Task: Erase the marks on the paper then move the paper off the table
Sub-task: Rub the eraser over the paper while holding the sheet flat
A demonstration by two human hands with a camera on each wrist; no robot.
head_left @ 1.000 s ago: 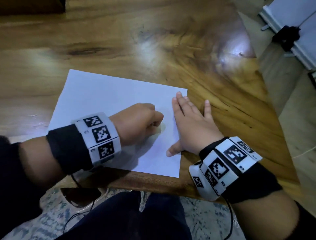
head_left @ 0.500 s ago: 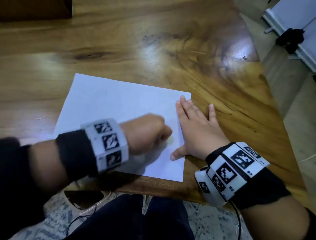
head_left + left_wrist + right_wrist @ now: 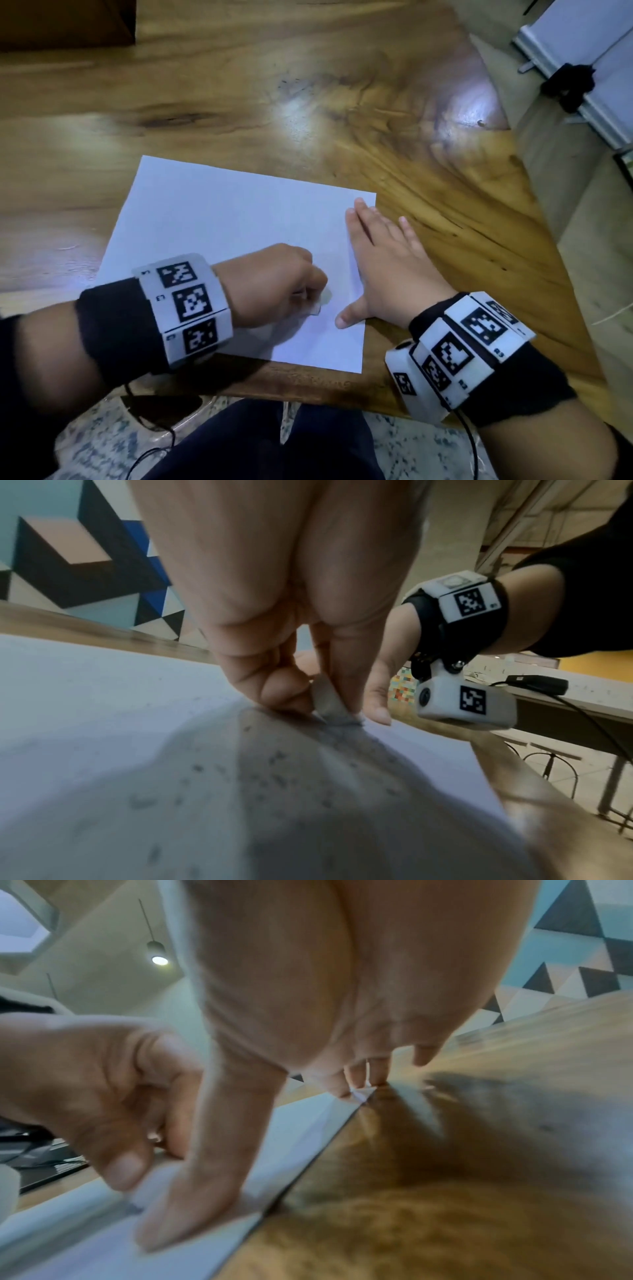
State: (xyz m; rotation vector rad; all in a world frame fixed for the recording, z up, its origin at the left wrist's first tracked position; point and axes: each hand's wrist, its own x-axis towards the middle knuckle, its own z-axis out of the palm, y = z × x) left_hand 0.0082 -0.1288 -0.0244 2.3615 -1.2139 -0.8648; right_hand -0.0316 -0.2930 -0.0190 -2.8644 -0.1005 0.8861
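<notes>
Your left hand [image 3: 270,284] is curled up tight, and its fingers pinch a small white eraser [image 3: 327,700]. The eraser's tip touches the paper [image 3: 222,219] near the right side. Little grey crumbs [image 3: 274,775] lie on the sheet just below it. Your right hand [image 3: 387,267] lies flat with straight fingers. It presses down the right edge of the paper, partly on the sheet and partly on the wooden table [image 3: 308,85].

You look to be in the rubbing-out step. No marks show from above; they may be hidden under your fist. Next, rub gently and hold the sheet down so it does not wrinkle.

The paper lies flat near the table's front edge. Its long side runs left to right, turned a little.
</notes>
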